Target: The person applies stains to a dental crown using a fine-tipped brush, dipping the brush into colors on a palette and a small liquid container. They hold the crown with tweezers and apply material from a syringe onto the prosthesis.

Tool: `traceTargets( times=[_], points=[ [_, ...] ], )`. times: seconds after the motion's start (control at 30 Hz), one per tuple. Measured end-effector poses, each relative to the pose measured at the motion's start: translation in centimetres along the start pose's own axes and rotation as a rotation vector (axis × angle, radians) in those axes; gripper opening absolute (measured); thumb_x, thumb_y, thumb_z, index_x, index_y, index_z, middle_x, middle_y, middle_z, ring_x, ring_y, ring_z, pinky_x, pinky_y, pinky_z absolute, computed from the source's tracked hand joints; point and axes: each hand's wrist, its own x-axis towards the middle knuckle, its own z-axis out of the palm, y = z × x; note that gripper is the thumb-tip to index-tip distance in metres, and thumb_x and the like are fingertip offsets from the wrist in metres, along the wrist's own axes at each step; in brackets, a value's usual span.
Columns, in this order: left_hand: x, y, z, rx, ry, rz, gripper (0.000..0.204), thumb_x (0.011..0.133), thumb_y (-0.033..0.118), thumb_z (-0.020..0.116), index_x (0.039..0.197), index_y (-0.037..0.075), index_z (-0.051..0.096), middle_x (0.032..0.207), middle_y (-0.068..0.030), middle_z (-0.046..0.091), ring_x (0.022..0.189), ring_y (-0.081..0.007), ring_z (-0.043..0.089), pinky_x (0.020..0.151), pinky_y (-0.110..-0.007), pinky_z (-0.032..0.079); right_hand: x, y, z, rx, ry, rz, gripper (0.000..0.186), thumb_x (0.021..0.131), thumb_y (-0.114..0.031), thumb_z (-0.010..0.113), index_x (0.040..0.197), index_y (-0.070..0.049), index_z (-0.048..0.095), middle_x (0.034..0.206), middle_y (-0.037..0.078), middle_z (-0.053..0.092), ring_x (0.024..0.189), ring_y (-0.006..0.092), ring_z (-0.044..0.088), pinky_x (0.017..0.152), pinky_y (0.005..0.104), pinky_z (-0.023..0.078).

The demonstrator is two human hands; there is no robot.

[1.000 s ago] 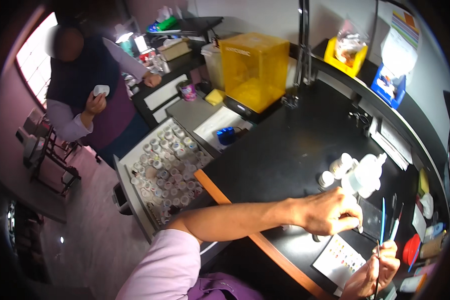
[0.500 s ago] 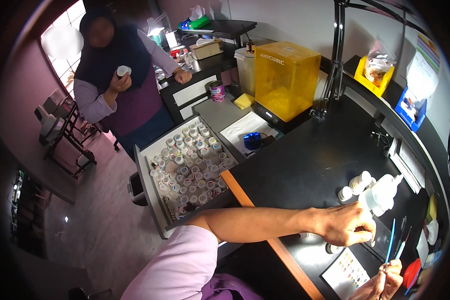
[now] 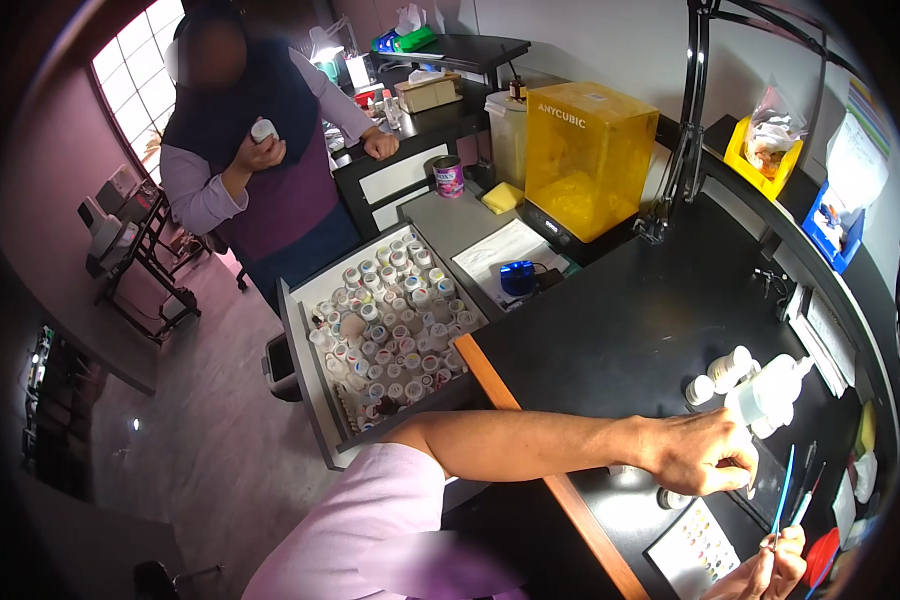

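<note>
My left hand (image 3: 703, 455) is over the black worktop, its fingers curled in together; what they pinch, if anything, is too small to make out. At the lower right, my right hand (image 3: 773, 568) grips a slim blue-handled tool (image 3: 785, 490) upright, with darker thin tools (image 3: 808, 490) close beside it. Just beyond my left hand are a clear squeeze bottle (image 3: 765, 392) and small white jars (image 3: 727, 368). A lidded jar (image 3: 674, 498) stands under my left wrist. The card with rows of coloured spots (image 3: 694, 547) lies between my hands and the orange edge.
On the left an open drawer (image 3: 298, 330) holds many small lidded jars. Behind it a co-worker (image 3: 290, 200) holds a white jar (image 3: 263, 130). A yellow transparent box (image 3: 590, 155) stands at the back, near a blue object (image 3: 517, 278). Lamp arms (image 3: 685, 150) rise at the right.
The whole view has shifted slightly, moving things right. Both my hands keep nearly the same pose over the worktop. The co-worker's raised jar has tilted a little.
</note>
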Motion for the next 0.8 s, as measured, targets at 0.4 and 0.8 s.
traceTargets(
  times=[0.4,0.8],
  points=[
    [1.5,1.1,0.2,-0.055,-0.092,-0.095,0.021,0.094,0.014,0.064,0.100,-0.001,0.077,0.089,-0.0162,0.074,0.081,-0.0251,0.070,0.072,-0.037,0.054,-0.4,0.6,-4.3,0.044,-0.136,0.101,0.014,0.089,0.003,0.061,0.102,-0.001,0.057,0.115,0.018,0.057,0.107,0.0233,0.054,0.096,0.0354,0.047],
    [1.0,0.6,-0.2,0.090,-0.117,0.022,0.027,0.094,0.013,0.065,0.118,0.006,0.076,0.083,-0.0097,0.068,0.078,-0.0237,0.057,0.073,-0.038,0.046,0.6,-0.8,-0.3,0.014,-0.370,-0.038,0.022,0.081,0.010,0.063,0.096,-0.004,0.055,0.085,0.014,0.064,0.104,0.0322,0.059,0.098,0.0565,0.058]
  ],
)
